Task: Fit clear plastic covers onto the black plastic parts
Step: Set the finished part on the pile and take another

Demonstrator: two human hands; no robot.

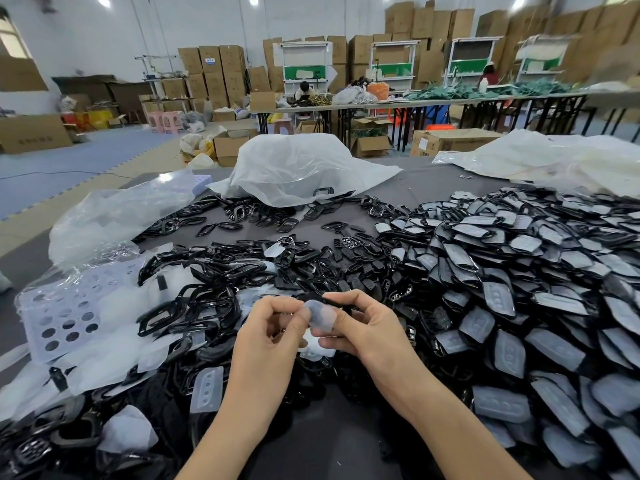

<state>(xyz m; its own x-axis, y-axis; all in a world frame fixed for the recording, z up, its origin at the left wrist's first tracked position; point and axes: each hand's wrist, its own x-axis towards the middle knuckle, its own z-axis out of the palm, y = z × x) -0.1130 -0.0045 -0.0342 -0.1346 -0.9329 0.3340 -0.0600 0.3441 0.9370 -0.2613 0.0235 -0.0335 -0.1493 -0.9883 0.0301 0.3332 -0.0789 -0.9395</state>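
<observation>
Pinches a clear cover (322,317) between both hands, just below the middle of the view and raised a little above the heap. Grips it from 9 o'clock with the left hand (273,327), fingertips curled onto the near edge. Closes on it from 3 o'clock with the right hand (367,327), thumb and forefinger narrowed on the far rim. Shows only a sliver of the black part (341,304) at 12 o'clock of the cover; cannot tell yet whether the two are seated together.

Looks feather-light, thin and bendy, with a smooth translucent skin that is probably slick under dry fingers. Seems likely to buckle or spring away if squeezed across the flat face. Calls for a hold at the edges, thumbs working round the rim. Asks for the stiffer black part to be taken by its sides as the backing to press against. Carries little risk of breaking, more of creasing or slipping askew.

Rests above loose black frames (194,299) spreading toward 9 and 10 o'clock, with spare covers (206,386) at 7 o'clock. Faces a broad heap of covered pieces (519,271) from 1 round to 4 o'clock. Leaves a perforated lilac tray (65,320) far out at 9 o'clock, a crumpled plastic bag (298,168) at 12 o'clock, and bare grey tabletop (433,181) beside it at 1 o'clock.
</observation>
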